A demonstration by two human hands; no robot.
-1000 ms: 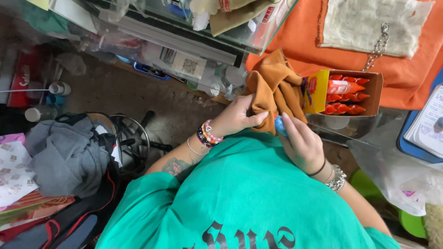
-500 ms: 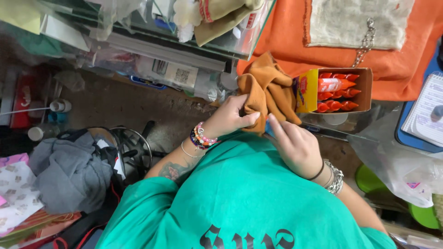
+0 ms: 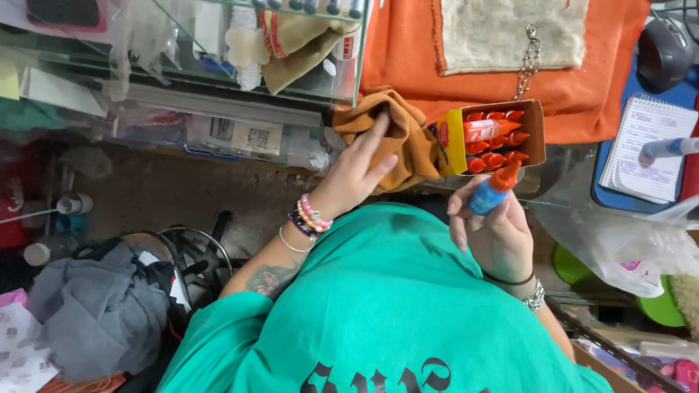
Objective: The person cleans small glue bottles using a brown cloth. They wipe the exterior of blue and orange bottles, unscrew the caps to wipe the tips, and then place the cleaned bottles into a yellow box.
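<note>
My left hand [image 3: 348, 180], with beaded bracelets at the wrist, reaches forward, its fingers spread and resting on a crumpled orange-brown cloth [image 3: 413, 142]. To its right, my right hand [image 3: 496, 234] holds a small blue bottle with an orange cap [image 3: 491, 191], tilted, cap pointing up and away from me. Just beyond the bottle an open cardboard box [image 3: 447, 143] with a yellow side holds several more orange-capped bottles lying in rows. The cloth lies against the box's left side.
An orange fabric [image 3: 611, 102] with a beige patch and a chain covers the surface beyond the box. A spiral notebook [image 3: 648, 149] and a computer mouse [image 3: 666, 44] lie at right, above a clear plastic bag [image 3: 619, 247]. A glass shelf [image 3: 218, 65] is at left, grey clothes [image 3: 95, 313] below.
Both hands were pressed together at the cloth. Now my right hand has drawn back to the right with the blue bottle showing, and my left hand's fingers have opened onto the cloth.
</note>
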